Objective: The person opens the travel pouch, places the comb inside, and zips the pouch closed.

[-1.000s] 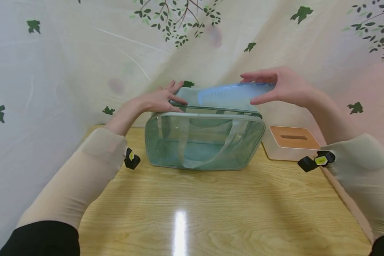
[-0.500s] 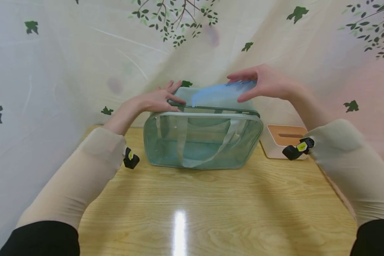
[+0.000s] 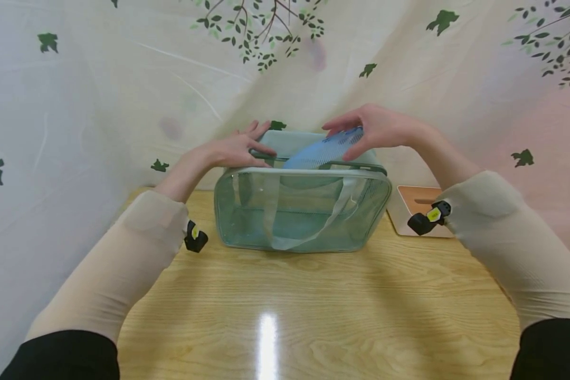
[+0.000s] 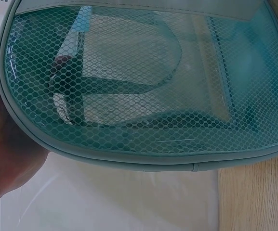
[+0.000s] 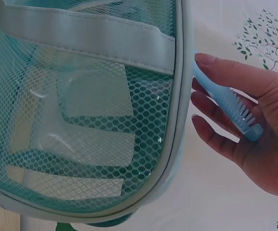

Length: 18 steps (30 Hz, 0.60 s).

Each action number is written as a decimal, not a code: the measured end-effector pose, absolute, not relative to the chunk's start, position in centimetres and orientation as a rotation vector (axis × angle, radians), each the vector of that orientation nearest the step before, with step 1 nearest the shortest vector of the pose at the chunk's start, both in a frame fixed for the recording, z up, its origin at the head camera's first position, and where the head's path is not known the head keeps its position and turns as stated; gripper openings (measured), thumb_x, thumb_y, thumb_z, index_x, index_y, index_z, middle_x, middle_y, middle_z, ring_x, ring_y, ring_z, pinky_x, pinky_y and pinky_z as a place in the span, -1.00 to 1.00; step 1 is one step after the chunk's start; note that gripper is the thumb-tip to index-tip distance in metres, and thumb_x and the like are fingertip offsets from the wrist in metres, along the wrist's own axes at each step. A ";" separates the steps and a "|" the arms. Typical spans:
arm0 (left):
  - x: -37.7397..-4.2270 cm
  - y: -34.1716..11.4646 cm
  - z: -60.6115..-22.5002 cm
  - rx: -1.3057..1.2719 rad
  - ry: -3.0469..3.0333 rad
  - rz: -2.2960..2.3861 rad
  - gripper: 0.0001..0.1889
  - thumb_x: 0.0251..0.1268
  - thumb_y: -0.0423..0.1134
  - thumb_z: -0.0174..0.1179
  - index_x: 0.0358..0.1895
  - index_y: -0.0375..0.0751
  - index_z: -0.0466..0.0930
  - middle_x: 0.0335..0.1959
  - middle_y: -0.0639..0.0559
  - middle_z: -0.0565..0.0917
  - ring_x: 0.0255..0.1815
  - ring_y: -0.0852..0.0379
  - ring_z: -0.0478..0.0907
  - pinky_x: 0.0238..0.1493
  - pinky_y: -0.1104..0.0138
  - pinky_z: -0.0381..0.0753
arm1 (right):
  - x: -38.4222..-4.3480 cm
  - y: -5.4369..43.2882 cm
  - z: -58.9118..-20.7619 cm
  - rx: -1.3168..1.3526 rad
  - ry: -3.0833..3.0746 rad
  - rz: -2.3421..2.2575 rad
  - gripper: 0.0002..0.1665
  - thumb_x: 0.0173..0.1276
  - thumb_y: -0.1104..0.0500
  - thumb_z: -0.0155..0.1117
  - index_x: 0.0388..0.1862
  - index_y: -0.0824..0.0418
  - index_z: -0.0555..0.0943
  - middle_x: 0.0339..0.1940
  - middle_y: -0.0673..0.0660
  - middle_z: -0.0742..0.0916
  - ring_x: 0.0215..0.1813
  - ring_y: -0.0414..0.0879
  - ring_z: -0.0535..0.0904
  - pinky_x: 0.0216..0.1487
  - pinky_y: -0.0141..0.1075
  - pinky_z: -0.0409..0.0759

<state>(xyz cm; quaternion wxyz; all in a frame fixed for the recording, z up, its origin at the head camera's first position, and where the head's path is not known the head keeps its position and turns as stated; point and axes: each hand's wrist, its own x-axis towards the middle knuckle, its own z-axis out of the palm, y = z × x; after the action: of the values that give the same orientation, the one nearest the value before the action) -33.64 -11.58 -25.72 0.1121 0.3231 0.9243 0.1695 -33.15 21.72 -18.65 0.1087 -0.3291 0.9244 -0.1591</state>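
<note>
A see-through green zip bag (image 3: 309, 232) with pale straps and mesh sides stands on the wooden table, its top unzipped. My left hand (image 3: 239, 148) rests at the left end of the opening, fingers spread over the rim; in the left wrist view most of that hand is hidden behind the mesh side. My right hand (image 3: 375, 129) pinches a blue comb (image 3: 320, 150) between thumb and fingers above the opening. The comb tilts down to the left, its lower end just inside the front rim. In the right wrist view the comb's (image 5: 230, 103) teeth show beside the bag's edge.
A white tissue box (image 3: 404, 221) with a wooden lid stands right of the bag, partly covered by the right sleeve and its wrist camera. A leaf-patterned cloth (image 3: 171, 68) hangs behind the table (image 3: 313, 306).
My right hand has moved left and then lower with the comb, which tips more steeply, its lower end now in the bag's opening. The left hand and bag stay almost still.
</note>
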 end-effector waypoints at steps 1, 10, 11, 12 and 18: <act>-33.6 -11.6 -25.7 0.948 2.714 0.494 -0.41 0.49 0.04 0.15 0.48 -0.12 0.45 0.74 -0.04 -0.43 0.73 -0.16 -0.60 0.66 -0.30 -0.49 | -33.2 21.6 -18.7 -0.973 2.711 -0.462 -0.11 0.24 0.05 0.59 0.53 -0.04 0.45 0.36 0.03 0.69 0.32 -0.07 0.56 0.30 -0.21 0.46; -33.6 -11.5 -25.9 0.948 2.706 0.527 -0.42 0.50 0.02 0.15 0.47 -0.14 0.45 0.74 -0.04 -0.42 0.73 -0.16 -0.60 0.66 -0.30 -0.49 | -33.5 20.2 -19.2 -1.017 2.653 -0.444 -0.11 0.23 0.10 0.59 0.53 0.07 0.45 0.37 0.15 0.68 0.44 0.06 0.54 0.46 0.04 0.47; -33.6 -11.5 -25.9 0.947 2.706 0.532 -0.42 0.49 0.02 0.15 0.47 -0.15 0.46 0.74 -0.04 -0.42 0.73 -0.17 -0.60 0.66 -0.30 -0.49 | -33.6 20.1 -19.3 -1.017 2.647 -0.446 -0.11 0.23 0.10 0.59 0.53 0.07 0.45 0.37 0.15 0.68 0.44 0.06 0.54 0.47 0.04 0.47; -33.6 -11.5 -25.9 0.946 2.707 0.535 -0.42 0.49 0.02 0.16 0.47 -0.15 0.46 0.74 -0.04 -0.41 0.73 -0.16 -0.60 0.66 -0.30 -0.50 | -33.6 20.0 -19.4 -1.018 2.642 -0.446 -0.12 0.24 0.09 0.58 0.53 0.06 0.45 0.37 0.16 0.68 0.44 0.06 0.54 0.47 0.05 0.46; -33.5 -11.5 -25.8 0.945 2.708 0.542 -0.41 0.48 0.02 0.17 0.47 -0.14 0.47 0.74 -0.03 -0.41 0.73 -0.16 -0.60 0.66 -0.30 -0.50 | -33.6 19.4 -20.1 -1.014 2.617 -0.468 -0.15 0.29 0.07 0.54 0.53 0.07 0.44 0.38 0.16 0.67 0.45 0.06 0.54 0.48 0.04 0.46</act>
<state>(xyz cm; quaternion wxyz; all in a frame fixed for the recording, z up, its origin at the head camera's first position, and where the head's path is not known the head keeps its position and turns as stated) -33.46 -11.47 -25.80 0.1111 0.3218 0.9220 0.1844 -33.60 19.44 -20.07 0.1476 -0.3524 0.9097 -0.1628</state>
